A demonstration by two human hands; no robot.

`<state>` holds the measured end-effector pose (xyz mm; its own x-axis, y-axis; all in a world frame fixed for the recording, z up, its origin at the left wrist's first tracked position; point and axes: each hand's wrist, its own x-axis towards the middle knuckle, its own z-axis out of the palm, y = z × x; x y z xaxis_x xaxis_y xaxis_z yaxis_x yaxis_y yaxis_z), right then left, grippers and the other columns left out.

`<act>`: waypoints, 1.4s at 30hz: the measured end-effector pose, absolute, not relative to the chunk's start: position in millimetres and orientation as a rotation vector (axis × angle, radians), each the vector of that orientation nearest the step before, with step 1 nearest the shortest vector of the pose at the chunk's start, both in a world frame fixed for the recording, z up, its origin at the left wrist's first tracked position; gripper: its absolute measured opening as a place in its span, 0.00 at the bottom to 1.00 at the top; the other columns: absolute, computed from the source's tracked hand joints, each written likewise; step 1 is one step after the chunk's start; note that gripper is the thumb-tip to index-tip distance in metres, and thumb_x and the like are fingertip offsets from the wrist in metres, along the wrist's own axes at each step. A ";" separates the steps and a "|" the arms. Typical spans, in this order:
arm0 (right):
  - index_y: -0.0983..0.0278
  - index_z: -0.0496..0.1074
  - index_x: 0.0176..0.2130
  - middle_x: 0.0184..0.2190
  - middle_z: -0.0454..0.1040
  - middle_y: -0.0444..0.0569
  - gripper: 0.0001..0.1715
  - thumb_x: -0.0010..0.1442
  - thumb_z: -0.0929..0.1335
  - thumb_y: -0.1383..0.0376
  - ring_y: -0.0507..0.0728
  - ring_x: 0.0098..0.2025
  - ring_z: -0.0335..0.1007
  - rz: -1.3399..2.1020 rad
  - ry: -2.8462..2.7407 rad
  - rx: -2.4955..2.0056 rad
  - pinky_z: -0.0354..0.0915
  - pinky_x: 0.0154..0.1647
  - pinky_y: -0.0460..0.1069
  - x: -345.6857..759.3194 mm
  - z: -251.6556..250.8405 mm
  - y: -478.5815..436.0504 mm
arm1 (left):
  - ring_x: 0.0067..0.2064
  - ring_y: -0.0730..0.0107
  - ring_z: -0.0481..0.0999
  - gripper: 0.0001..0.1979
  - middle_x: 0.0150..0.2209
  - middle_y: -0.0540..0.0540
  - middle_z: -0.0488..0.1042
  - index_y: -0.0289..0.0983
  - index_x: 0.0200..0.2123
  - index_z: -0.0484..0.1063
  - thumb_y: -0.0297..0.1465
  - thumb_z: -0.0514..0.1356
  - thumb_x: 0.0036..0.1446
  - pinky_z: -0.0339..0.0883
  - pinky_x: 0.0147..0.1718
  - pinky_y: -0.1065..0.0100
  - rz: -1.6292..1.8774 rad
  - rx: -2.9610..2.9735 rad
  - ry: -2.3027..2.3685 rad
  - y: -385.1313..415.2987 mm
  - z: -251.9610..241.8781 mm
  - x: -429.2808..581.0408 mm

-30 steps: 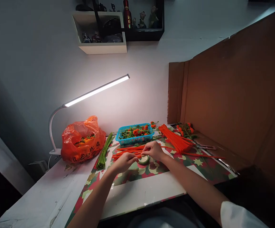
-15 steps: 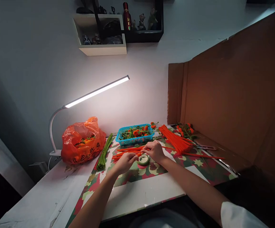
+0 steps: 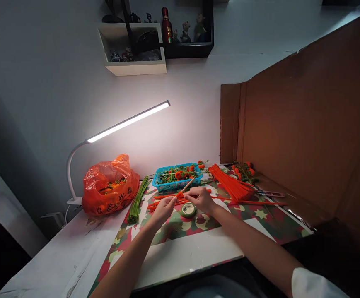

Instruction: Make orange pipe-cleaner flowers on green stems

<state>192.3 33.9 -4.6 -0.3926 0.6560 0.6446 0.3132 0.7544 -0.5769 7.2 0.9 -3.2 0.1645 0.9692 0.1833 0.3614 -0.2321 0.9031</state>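
My left hand (image 3: 165, 210) is closed in a pinch at an orange pipe cleaner (image 3: 180, 194) that bends around a thin wooden stick (image 3: 188, 184). The stick tilts up and away to the right. Close beside it, my right hand (image 3: 201, 199) pinches the same pipe cleaner, whose long end appears to run out to the right past the wrist. The fingertips partly hide the bend. Just below the hands, a roll of green tape (image 3: 188, 210) lies on the table. Several loose orange pipe cleaners (image 3: 158, 203) lie behind the left hand.
A blue basket (image 3: 164, 187) of orange flowers stands behind the hands. Left of it lie green stems (image 3: 138, 200) and a red plastic bag (image 3: 105, 203). To the right are a bundle of orange pipe cleaners (image 3: 231, 182), scissors (image 3: 273, 193) and a cardboard wall (image 3: 298, 124). A lamp (image 3: 128, 121) shines above.
The wooden stick now shows above the hands, tilted up. My hands have turned slightly around it, and the pipe cleaner's far right end has drawn a little to the left.
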 end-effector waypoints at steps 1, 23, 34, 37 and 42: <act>0.65 0.77 0.31 0.21 0.69 0.46 0.17 0.58 0.65 0.57 0.51 0.24 0.61 0.511 -1.987 -0.720 0.54 0.26 0.45 192.6 -5.0 34.9 | 0.20 0.78 0.47 0.24 0.17 0.58 0.47 0.37 0.24 0.60 0.54 0.51 0.50 0.41 0.19 0.73 1.050 1.727 1.282 1.2 -3.9 6.2; 0.69 0.74 0.18 0.14 0.65 0.42 0.23 0.33 0.76 0.51 0.47 0.18 0.54 1.048 -2.122 -0.859 0.48 0.18 0.43 217.8 -6.1 59.5 | 0.24 0.74 0.53 0.20 0.21 0.52 0.57 0.35 0.22 0.66 0.42 0.48 0.60 0.47 0.23 0.72 0.637 2.283 1.087 -14.3 3.4 2.4; 0.66 0.74 0.19 0.16 0.70 0.43 0.19 0.42 0.74 0.52 0.48 0.20 0.58 0.437 -2.246 -0.935 0.48 0.21 0.44 211.7 -8.0 51.5 | 0.21 0.75 0.52 0.21 0.18 0.53 0.57 0.36 0.20 0.65 0.43 0.49 0.57 0.45 0.22 0.72 0.575 2.362 1.328 -10.0 -3.6 2.9; 0.64 0.73 0.18 0.17 0.72 0.42 0.17 0.46 0.73 0.54 0.48 0.21 0.62 0.208 -2.210 -0.933 0.51 0.28 0.45 206.2 -6.5 46.2 | 0.23 0.73 0.58 0.21 0.20 0.51 0.62 0.35 0.22 0.67 0.43 0.47 0.58 0.49 0.24 0.72 0.573 2.325 1.396 -8.5 -1.6 3.0; 0.64 0.72 0.19 0.21 0.74 0.42 0.17 0.51 0.71 0.56 0.49 0.25 0.66 0.017 -2.105 -0.959 0.49 0.34 0.47 200.3 -8.0 41.0 | 0.27 0.70 0.61 0.23 0.23 0.51 0.64 0.35 0.24 0.67 0.45 0.43 0.58 0.52 0.28 0.71 0.627 2.239 1.443 -5.4 -4.3 5.0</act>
<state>200.3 41.0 -8.0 -0.3877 0.6378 0.6655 0.6270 0.7117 -0.3168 5.0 -5.4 -4.3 0.3656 0.9183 0.1521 0.7373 -0.3855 0.5547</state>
